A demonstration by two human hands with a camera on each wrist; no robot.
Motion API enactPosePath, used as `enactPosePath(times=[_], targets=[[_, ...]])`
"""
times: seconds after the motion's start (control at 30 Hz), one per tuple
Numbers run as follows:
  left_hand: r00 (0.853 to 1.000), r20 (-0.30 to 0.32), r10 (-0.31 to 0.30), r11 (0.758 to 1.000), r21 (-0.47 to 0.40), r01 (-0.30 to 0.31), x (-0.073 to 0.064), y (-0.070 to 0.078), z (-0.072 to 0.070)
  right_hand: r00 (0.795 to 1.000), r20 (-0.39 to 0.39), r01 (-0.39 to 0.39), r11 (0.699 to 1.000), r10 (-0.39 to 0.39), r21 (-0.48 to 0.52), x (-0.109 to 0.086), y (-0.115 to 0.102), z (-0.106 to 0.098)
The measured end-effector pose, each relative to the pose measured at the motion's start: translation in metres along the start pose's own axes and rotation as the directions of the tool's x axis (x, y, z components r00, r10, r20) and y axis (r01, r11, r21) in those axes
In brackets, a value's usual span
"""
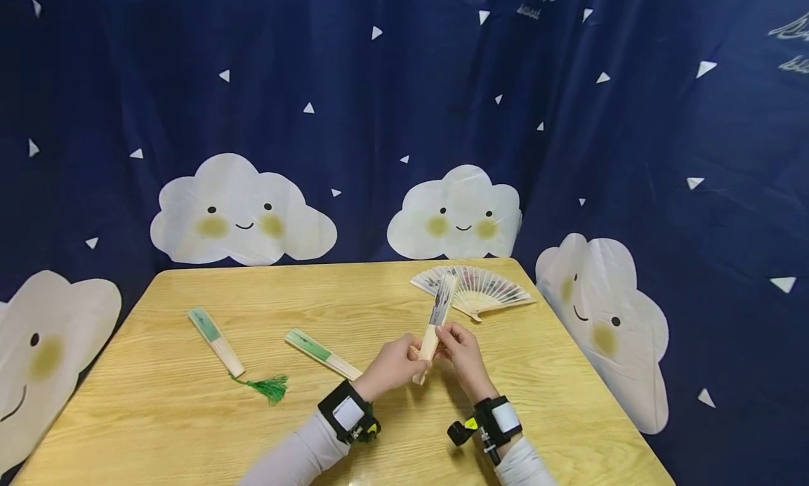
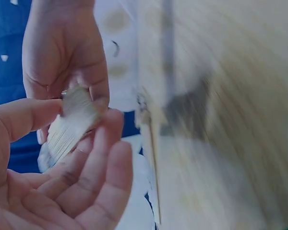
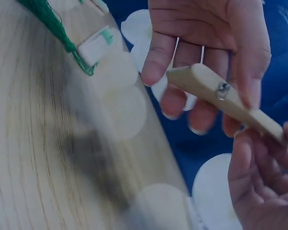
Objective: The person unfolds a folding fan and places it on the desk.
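Observation:
Both hands hold one folded hand fan [image 1: 437,316] above the table, its dark-patterned end tilted up and away. My left hand [image 1: 395,363] pinches its wooden lower end between thumb and fingers. On the other side, my right hand [image 1: 464,356] grips the fan's ribs a little higher up. In the right wrist view the fan's pale outer rib [image 3: 235,103] shows a metal rivet near its end. The left wrist view looks onto the stacked rib edges [image 2: 69,124] between the fingers.
A spread fan [image 1: 489,289] lies at the table's back right. Two folded green fans, one at left [image 1: 215,338] with a green tassel [image 1: 268,386] and one mid-table [image 1: 319,352], lie on the wooden table [image 1: 158,430]. A dark blue curtain [image 1: 354,71] hangs behind.

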State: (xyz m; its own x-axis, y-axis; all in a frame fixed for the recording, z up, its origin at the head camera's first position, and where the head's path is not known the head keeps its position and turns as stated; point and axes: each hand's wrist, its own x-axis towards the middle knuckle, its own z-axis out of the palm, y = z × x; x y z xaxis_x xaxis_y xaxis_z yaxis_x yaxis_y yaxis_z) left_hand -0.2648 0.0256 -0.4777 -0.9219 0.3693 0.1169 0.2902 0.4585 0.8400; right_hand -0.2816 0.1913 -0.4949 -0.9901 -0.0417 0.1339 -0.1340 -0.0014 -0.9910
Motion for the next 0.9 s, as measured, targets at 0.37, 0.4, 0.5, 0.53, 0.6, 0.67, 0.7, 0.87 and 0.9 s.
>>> enactPosePath(times=[0.37, 0.4, 0.5, 0.53, 0.6, 0.67, 0.7, 0.87, 0.9], targets=[[1.000, 0.006, -0.003, 0.901, -0.434, 0.005, -0.025, 0.022, -0.023, 0.990, 0.134, 0.056, 0.983, -0.032, -0.176, -0.036, -0.049, 0.001], [1.000, 0.012, 0.018, 0.893, -0.450, -0.011, -0.027, 0.021, -0.023, 0.987, 0.154, 0.063, 0.982, -0.036, -0.177, -0.037, -0.051, 0.000], [0.998, 0.010, 0.055, 0.874, -0.484, -0.043, -0.029, 0.018, -0.026, 0.982, 0.179, 0.085, 0.982, -0.054, -0.171, -0.038, -0.053, -0.006], [0.998, 0.002, 0.060, 0.864, -0.502, -0.051, -0.031, 0.018, -0.028, 0.984, 0.172, 0.082, 0.984, -0.054, -0.160, -0.038, -0.054, -0.008], [0.999, -0.019, 0.048, 0.828, -0.558, -0.051, -0.032, 0.013, -0.029, 0.991, 0.131, 0.055, 0.991, -0.039, -0.120, -0.038, -0.054, -0.011], [0.998, -0.057, 0.036, 0.788, -0.612, -0.063, -0.032, 0.006, -0.030, 0.998, 0.068, 0.019, 0.999, -0.016, -0.048, -0.038, -0.054, -0.014], [0.996, -0.077, 0.034, 0.772, -0.631, -0.075, -0.032, 0.002, -0.030, 0.999, 0.039, 0.008, 1.000, -0.008, -0.008, -0.038, -0.054, -0.016], [0.983, -0.180, 0.032, 0.725, -0.672, -0.147, -0.030, -0.011, -0.029, 0.997, -0.069, -0.009, 0.976, 0.024, 0.220, -0.040, -0.052, -0.027], [0.980, -0.199, 0.027, 0.723, -0.673, -0.157, -0.030, -0.013, -0.029, 0.996, -0.080, -0.012, 0.965, 0.034, 0.263, -0.041, -0.051, -0.030]])
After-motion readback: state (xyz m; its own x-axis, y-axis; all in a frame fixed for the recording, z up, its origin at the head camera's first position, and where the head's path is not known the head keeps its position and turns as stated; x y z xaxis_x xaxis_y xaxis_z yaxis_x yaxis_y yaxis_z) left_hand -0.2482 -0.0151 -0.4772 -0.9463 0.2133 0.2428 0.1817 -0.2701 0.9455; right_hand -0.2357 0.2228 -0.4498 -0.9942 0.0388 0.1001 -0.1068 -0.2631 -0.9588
